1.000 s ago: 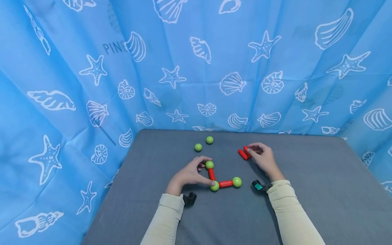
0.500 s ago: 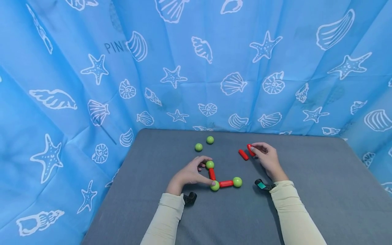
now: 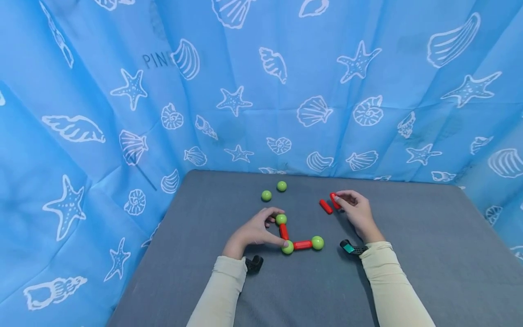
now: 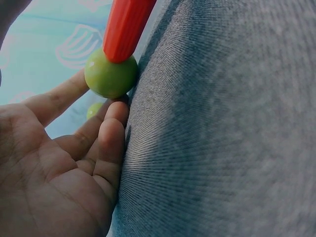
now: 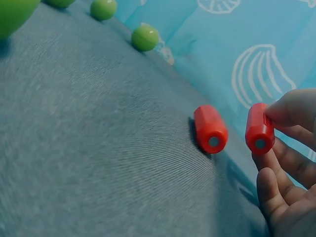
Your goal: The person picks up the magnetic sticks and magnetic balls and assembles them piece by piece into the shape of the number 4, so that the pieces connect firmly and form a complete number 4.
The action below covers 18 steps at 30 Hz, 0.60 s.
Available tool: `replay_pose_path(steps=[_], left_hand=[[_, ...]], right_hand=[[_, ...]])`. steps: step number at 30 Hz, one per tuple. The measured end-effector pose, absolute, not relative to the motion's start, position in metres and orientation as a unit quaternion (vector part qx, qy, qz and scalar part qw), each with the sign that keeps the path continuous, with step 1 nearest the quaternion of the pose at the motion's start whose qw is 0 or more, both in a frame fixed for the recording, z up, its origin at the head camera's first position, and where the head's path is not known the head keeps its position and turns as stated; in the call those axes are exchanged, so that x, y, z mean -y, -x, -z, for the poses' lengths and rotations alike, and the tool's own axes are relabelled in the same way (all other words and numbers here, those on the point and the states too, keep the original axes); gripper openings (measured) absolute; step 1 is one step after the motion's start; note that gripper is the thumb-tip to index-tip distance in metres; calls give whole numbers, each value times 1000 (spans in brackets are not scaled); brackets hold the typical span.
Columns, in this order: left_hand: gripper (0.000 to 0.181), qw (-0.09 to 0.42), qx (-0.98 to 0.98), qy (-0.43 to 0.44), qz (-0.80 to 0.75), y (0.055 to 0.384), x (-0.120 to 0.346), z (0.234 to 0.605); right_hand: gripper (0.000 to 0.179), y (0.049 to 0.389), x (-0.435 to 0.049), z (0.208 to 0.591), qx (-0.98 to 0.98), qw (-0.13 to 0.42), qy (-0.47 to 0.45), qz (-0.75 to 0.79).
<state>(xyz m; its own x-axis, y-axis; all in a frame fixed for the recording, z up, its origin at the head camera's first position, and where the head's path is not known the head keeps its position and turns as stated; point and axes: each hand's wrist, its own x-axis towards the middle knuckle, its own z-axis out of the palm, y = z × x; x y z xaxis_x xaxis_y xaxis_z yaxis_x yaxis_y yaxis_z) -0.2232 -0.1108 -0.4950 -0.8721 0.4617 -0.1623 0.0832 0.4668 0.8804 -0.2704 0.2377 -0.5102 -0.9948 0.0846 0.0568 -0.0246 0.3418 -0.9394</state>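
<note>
My left hand [image 3: 255, 230] spans one arm of an L-shaped build, thumb on the corner green ball [image 3: 288, 247] and forefinger at the far green ball [image 3: 281, 219]. A red rod [image 3: 283, 232] joins those two balls. From the corner, a second red rod [image 3: 303, 245] leads right to another green ball [image 3: 317, 242]. My right hand [image 3: 356, 213] pinches a red rod [image 5: 259, 129] between thumb and fingers, lifted off the table. Beside it, a loose red rod [image 5: 210, 129] lies on the cloth; both rods show a grey metal dot at the end.
Two loose green balls, one nearer [image 3: 266, 195] and one farther back [image 3: 281, 186], rest beyond my left hand. Grey cloth covers the table [image 3: 429, 245]. A blue curtain [image 3: 261, 91] with white shell prints hangs behind and at both sides.
My right hand has drawn the red rod away from its neighbour, slightly right and up, and now holds it there. My left hand keeps its place on the L-shaped build.
</note>
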Motion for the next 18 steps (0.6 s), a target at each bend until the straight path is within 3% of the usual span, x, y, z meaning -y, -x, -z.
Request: replay_pose_path(steps=[18], left_hand=[[85, 188, -834, -173, -489, 225, 111, 494]], right_hand=[[34, 258, -217, 498, 823, 25, -42, -566]])
